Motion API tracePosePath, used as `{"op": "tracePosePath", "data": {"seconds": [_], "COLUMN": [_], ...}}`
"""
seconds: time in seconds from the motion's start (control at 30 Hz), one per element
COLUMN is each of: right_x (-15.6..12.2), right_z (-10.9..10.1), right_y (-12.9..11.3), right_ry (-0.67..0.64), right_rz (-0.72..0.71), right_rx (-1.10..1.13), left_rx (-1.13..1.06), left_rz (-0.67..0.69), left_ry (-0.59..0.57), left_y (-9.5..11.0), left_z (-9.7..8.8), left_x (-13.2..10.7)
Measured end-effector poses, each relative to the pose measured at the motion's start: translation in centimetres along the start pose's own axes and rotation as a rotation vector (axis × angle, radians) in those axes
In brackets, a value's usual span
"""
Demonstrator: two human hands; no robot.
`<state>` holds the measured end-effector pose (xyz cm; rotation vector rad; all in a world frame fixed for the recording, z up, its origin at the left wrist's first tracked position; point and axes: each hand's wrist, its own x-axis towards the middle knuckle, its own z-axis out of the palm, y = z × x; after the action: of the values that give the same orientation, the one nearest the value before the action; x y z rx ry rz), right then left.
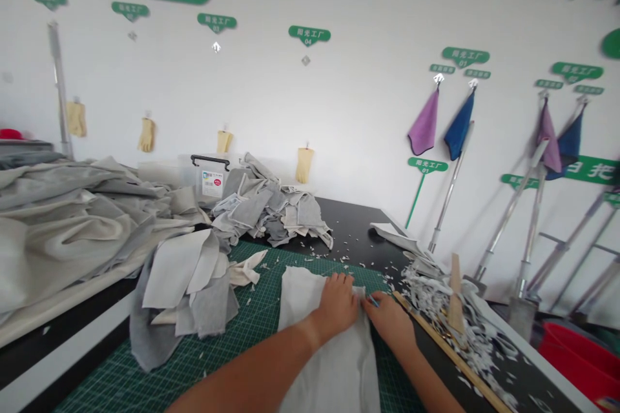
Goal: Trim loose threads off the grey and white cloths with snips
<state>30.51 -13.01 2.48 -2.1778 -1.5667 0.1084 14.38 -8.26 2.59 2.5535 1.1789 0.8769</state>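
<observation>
**A:** Cloth (329, 355) first: which way does it lie?

**B:** Its long axis runs from the bottom edge of the frame up toward the centre. It lies flat on the green cutting mat (217, 361), at lower centre.

**A:** Its look?

**B:** White, soft, roughly rectangular, with an uneven top edge.

**A:** And the hands?

**B:** Left hand (339, 303) is pressed flat on the cloth's upper end, fingers stretched out. Right hand (390, 321) sits just beside it at the cloth's right edge, fingers curled around a thin bluish tool (372, 300). I cannot tell what the tool is.
</observation>
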Motion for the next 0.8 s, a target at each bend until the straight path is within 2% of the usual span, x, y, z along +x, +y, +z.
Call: {"op": "tracePosePath", "data": {"seconds": [0.13,0.27,0.37,0.57,0.67,0.8], "right_x": [0.8,1.4,1.7,1.4,1.2,0.9], "right_z": [0.0,0.1,0.4,0.7,0.5,-0.1], "right_y": [0.4,0.6,0.7,0.8,0.5,0.1], "right_ry": [-0.018,-0.012,-0.018,0.04,0.089,0.106], "right_rz": [-0.082,-0.222,-0.257,-0.191,-0.216,-0.245], "right_rx": [0.14,0.357,0.444,0.481,0.449,0.435], "left_rx": [-0.023,-0.074,-0.115,-0.128,-0.135,-0.168], "left_rz": [-0.014,0.013,0.007,0.007,-0.004,-0.047], "left_ry": [0.007,-0.005,-0.011,0.027,0.049,0.017], "left_y": [-0.3,-0.6,-0.6,-0.2,-0.3,-0.7], "left_z": [0.4,0.2,-0.2,-1.2,-1.1,-0.7], "left_x": [-0.7,-0.7,-0.5,-0.4,-0.4,0.0]}}
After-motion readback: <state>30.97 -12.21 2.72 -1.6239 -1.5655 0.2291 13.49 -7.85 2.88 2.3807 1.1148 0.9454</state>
